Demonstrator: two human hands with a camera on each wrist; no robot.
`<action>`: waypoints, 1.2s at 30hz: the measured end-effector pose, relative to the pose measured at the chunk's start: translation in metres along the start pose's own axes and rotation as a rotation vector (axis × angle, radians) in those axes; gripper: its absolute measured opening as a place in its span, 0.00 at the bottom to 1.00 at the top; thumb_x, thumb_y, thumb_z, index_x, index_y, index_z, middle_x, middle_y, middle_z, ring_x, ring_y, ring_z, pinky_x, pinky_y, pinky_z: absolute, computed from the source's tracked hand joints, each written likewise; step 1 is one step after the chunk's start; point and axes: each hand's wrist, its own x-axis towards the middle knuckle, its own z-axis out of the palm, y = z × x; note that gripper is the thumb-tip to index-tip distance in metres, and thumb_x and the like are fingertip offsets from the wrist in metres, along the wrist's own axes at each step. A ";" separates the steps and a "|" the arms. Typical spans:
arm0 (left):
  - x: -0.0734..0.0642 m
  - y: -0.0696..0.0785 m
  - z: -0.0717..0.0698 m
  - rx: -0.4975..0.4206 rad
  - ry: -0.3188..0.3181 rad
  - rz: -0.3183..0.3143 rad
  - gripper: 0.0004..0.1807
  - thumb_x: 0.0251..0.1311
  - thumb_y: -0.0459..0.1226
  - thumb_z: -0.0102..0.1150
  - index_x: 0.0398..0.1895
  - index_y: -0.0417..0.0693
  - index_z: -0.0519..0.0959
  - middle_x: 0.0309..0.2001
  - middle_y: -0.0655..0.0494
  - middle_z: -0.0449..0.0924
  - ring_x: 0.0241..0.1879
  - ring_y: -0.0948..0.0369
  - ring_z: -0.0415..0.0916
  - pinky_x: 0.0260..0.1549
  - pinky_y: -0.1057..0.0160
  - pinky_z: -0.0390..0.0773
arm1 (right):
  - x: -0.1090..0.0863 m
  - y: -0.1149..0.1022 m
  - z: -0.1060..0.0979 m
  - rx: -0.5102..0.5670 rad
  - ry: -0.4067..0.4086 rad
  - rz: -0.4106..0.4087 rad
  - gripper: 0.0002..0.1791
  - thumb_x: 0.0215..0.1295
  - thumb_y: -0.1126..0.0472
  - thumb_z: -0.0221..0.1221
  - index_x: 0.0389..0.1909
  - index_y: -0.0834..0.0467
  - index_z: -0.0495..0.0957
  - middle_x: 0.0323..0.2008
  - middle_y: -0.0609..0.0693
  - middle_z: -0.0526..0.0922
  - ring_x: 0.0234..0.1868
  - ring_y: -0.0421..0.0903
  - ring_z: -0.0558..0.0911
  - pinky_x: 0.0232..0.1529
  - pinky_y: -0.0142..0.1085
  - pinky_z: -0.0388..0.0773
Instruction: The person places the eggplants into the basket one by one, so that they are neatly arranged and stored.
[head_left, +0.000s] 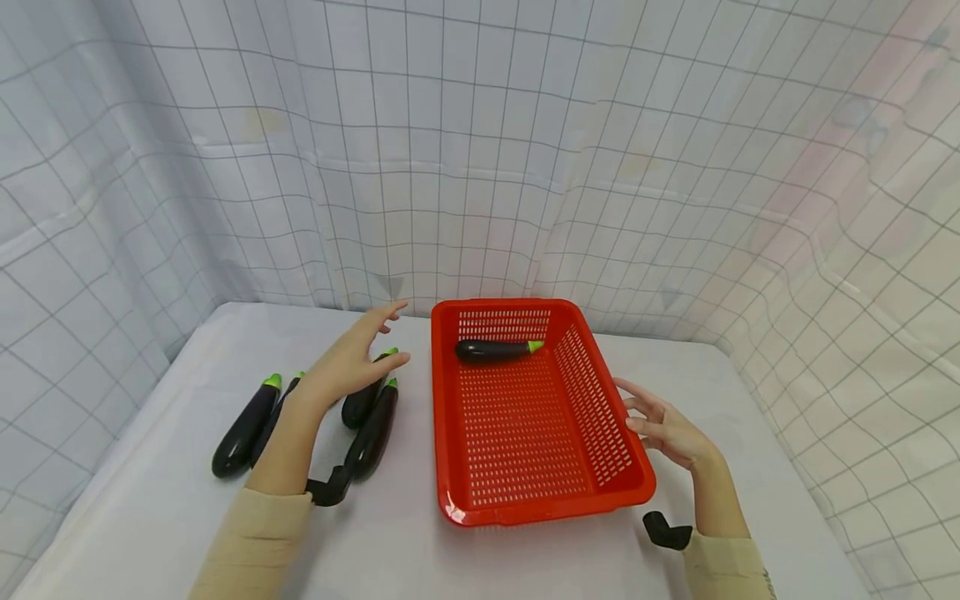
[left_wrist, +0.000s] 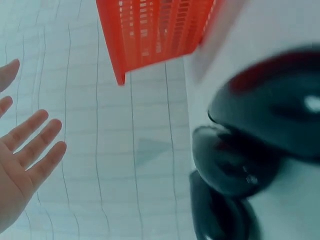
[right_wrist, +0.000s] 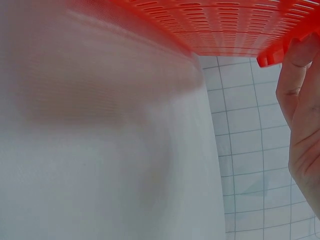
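Observation:
Over a group of dark eggplants (head_left: 373,429) at the left of the head view hovers my left hand (head_left: 347,360), fingers and thumb spread with nothing between them. The left wrist view shows its spread fingers and several glossy eggplants (left_wrist: 270,100) close by. A red perforated basket (head_left: 525,417) stands in the middle of the table, with one eggplant (head_left: 495,351) lying crosswise near its far wall. At the basket's right side, my right hand (head_left: 667,429) has its loosely bent fingertips against the outer rim. From below, the right wrist view shows bent fingers (right_wrist: 295,75) at that rim.
Two more eggplants (head_left: 247,429) lie left of my left forearm, the second partly hidden by it. White grid-patterned curtains (head_left: 465,167) enclose the white table (head_left: 390,542) at the back and sides.

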 end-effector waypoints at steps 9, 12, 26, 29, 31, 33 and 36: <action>-0.038 -0.036 -0.019 -0.119 0.061 -0.044 0.39 0.59 0.42 0.57 0.71 0.55 0.48 0.59 0.41 0.62 0.55 0.44 0.65 0.53 0.42 0.62 | 0.000 -0.001 0.000 -0.010 0.021 0.018 0.34 0.66 0.75 0.43 0.71 0.58 0.44 0.49 0.55 0.72 0.44 0.47 0.80 0.36 0.43 0.79; -0.053 -0.048 -0.025 -0.168 0.092 -0.079 0.40 0.60 0.42 0.57 0.71 0.58 0.47 0.58 0.42 0.62 0.55 0.44 0.65 0.53 0.41 0.61 | 0.000 -0.001 0.000 -0.012 0.017 0.012 0.34 0.66 0.75 0.43 0.71 0.58 0.45 0.49 0.55 0.72 0.44 0.48 0.80 0.36 0.44 0.79; -0.118 -0.096 -0.036 -0.153 0.250 -0.226 0.38 0.61 0.40 0.55 0.71 0.56 0.49 0.53 0.50 0.65 0.43 0.77 0.66 0.38 0.81 0.64 | 0.000 0.001 0.001 0.024 0.005 -0.005 0.34 0.66 0.75 0.43 0.71 0.59 0.44 0.48 0.54 0.73 0.42 0.47 0.81 0.36 0.43 0.79; -0.129 -0.105 -0.035 -0.145 0.281 -0.245 0.37 0.61 0.39 0.55 0.71 0.55 0.50 0.51 0.56 0.66 0.41 0.81 0.65 0.37 0.83 0.63 | 0.001 0.003 0.000 0.020 -0.005 -0.016 0.34 0.66 0.75 0.43 0.70 0.60 0.44 0.48 0.54 0.73 0.42 0.47 0.81 0.36 0.42 0.79; -0.135 -0.109 -0.034 -0.133 0.301 -0.257 0.37 0.61 0.39 0.56 0.71 0.53 0.50 0.49 0.57 0.67 0.41 0.82 0.64 0.37 0.83 0.63 | 0.001 0.003 0.000 0.017 -0.008 -0.020 0.34 0.66 0.75 0.43 0.70 0.60 0.44 0.48 0.54 0.73 0.42 0.47 0.81 0.36 0.42 0.79; -0.140 -0.113 -0.033 -0.119 0.312 -0.279 0.37 0.60 0.39 0.56 0.70 0.51 0.50 0.49 0.52 0.68 0.40 0.83 0.64 0.36 0.83 0.63 | 0.000 0.003 0.000 0.016 -0.004 -0.018 0.34 0.66 0.75 0.44 0.70 0.59 0.44 0.48 0.54 0.73 0.42 0.47 0.81 0.36 0.42 0.79; -0.147 -0.119 -0.033 -0.102 0.303 -0.327 0.39 0.60 0.40 0.56 0.71 0.49 0.48 0.51 0.41 0.67 0.38 0.84 0.61 0.32 0.81 0.64 | 0.000 0.003 0.000 0.020 0.001 -0.017 0.34 0.66 0.75 0.43 0.70 0.59 0.44 0.48 0.54 0.73 0.42 0.47 0.81 0.36 0.42 0.79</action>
